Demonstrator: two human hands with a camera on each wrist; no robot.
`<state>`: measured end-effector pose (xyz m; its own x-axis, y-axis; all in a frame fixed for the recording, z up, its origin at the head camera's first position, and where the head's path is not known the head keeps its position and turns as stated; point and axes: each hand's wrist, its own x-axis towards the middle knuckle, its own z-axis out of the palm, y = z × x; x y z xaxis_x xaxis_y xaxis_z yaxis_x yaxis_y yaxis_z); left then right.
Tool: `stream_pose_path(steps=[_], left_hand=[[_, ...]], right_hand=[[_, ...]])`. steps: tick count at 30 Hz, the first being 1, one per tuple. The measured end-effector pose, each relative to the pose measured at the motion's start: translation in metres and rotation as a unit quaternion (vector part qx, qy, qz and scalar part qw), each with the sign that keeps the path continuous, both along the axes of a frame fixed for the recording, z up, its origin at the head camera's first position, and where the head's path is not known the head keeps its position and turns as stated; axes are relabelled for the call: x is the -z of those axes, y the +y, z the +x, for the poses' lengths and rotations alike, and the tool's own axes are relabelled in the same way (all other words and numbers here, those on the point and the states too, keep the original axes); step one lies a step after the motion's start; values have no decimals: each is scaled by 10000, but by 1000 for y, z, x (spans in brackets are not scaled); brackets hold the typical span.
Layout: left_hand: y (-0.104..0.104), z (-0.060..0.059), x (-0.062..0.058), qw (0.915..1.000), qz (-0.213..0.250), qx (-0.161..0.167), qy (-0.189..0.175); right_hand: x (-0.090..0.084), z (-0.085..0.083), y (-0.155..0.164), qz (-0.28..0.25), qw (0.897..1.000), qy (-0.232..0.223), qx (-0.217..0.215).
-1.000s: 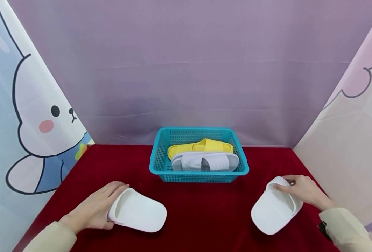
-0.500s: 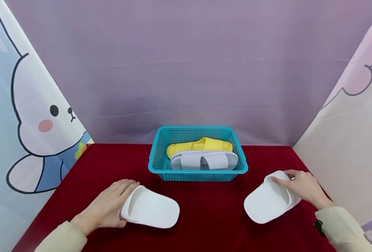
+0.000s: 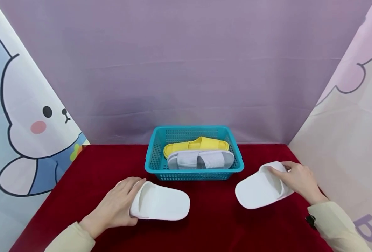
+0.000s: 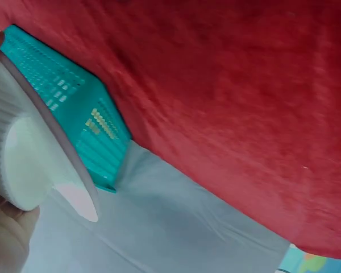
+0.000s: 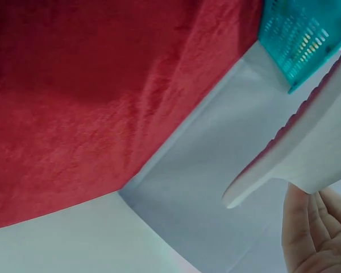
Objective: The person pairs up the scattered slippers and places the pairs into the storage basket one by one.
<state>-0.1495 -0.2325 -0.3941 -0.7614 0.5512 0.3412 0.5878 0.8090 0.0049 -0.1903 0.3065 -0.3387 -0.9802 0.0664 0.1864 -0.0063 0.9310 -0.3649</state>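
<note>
Left hand [image 3: 116, 206] grips 1 white slipper [image 3: 160, 203] by its strap on the red cloth [image 3: 211, 217]; right hand [image 3: 299, 180] pinches the other slipper [image 3: 258, 187]; crowded basket [image 3: 152, 161] could tip them out.

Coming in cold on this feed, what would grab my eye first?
Two white slippers on the red cloth: the left hand grips the left white slipper by its strap end, the right hand grips the right white slipper, which is tilted. Between them, further back, a teal basket holds a yellow slipper and a grey ribbed slipper.
</note>
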Motion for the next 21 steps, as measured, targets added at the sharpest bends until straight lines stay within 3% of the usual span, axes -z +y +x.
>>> stream_pose_path(steps=[9, 21], left_hand=[[16, 1, -7, 9998, 147, -53, 123], [38, -9, -11, 9957, 404, -83, 827]], right_hand=[[-9, -3, -10, 25, 9998, 198, 55], [-21, -5, -27, 1, 9967, 712, 400]])
